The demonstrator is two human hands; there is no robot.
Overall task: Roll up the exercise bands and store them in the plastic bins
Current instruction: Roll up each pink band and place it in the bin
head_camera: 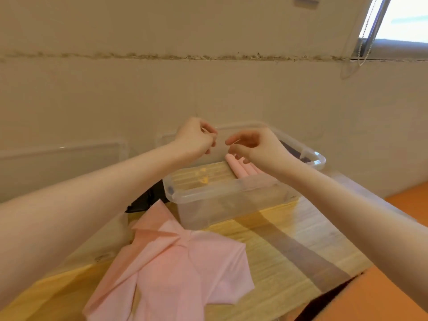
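A clear plastic bin (208,194) stands on the wooden table (289,246). Inside it, towards the far right, lie pink rolled bands (240,170), with a dark band (291,149) behind them. Both my hands hover over the bin, close together but apart. My left hand (195,137) has its fingers pinched shut; whether it holds anything thin I cannot tell. The fingers of my right hand (257,147) are loosely curled just above the pink rolls and hold nothing I can see. An unrolled pink band (176,269) lies crumpled on the table in front of the bin.
A clear lid (69,156) leans against the wall at the left. A black object (143,200) sits left of the bin, and another clear container's edge (102,253) shows below my left forearm. The table's right edge drops to an orange floor (393,297).
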